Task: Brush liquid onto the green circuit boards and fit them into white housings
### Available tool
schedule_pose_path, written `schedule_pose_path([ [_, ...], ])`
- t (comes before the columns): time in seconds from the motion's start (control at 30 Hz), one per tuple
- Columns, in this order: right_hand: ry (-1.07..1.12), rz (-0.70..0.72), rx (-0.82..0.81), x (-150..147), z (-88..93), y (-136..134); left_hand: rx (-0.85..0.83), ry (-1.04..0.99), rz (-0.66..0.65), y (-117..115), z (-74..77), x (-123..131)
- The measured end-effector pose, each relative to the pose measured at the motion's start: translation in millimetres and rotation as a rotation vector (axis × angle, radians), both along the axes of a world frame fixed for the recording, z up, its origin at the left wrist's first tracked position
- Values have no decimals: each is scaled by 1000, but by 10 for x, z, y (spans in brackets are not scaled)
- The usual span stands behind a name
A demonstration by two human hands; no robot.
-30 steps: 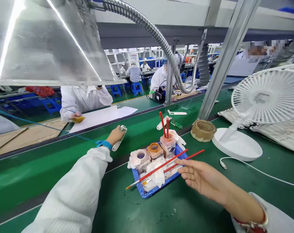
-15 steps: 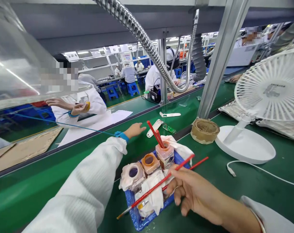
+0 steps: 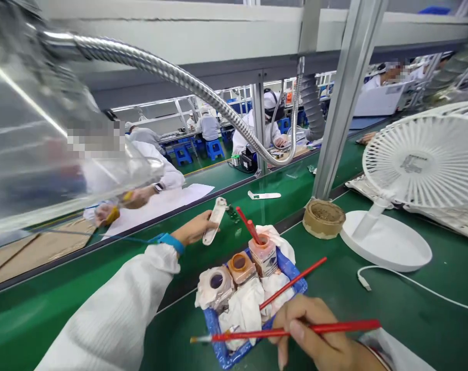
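Note:
My left hand [image 3: 199, 226], with a blue band at the wrist, grips a white elongated plastic part [image 3: 215, 220] above the green belt. A small green circuit board [image 3: 233, 213], blurred, hangs or lies beside the part's top end. In my right hand [image 3: 309, 330] is a red brush [image 3: 253, 334], held nearly level with its bristles to the left, over the front of a blue tray [image 3: 219, 340]. The tray holds several bottles, white cloths and another red brush [image 3: 294, 283]. More red brushes stand in the rear bottle [image 3: 264, 256].
A white part [image 3: 265, 196] lies farther back on the belt [image 3: 172, 304]. Right of the tray are a tape roll [image 3: 324, 219], a white fan [image 3: 386, 241] and its cable. A metal post [image 3: 340, 103] rises behind them. A person's gloved hands [image 3: 110, 212] are at far left.
My left hand has taken hold of the white part and drawn it left, with the circuit board shifted too. My right hand has moved down and turned the brush nearly level.

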State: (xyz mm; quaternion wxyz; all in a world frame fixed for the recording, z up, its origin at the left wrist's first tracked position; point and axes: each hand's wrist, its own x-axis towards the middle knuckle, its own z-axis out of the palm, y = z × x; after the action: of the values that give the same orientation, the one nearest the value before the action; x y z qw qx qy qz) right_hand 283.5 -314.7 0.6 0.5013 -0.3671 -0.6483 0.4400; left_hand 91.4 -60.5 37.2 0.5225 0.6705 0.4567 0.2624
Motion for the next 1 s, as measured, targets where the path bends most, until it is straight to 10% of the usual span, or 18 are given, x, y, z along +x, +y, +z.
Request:
schedule_pose_path([
  [0.33, 542, -217, 26, 17, 255, -45, -320, -823, 394, -1730, 21, -1171],
  [0.5, 432, -106, 111, -189, 544, -76, -360, -1034, 265, -2339, 41, -1277],
  [1.0, 244, -83, 414, -431, 839, -419, -458, -1019, 190, -2827, 265, -1112],
])
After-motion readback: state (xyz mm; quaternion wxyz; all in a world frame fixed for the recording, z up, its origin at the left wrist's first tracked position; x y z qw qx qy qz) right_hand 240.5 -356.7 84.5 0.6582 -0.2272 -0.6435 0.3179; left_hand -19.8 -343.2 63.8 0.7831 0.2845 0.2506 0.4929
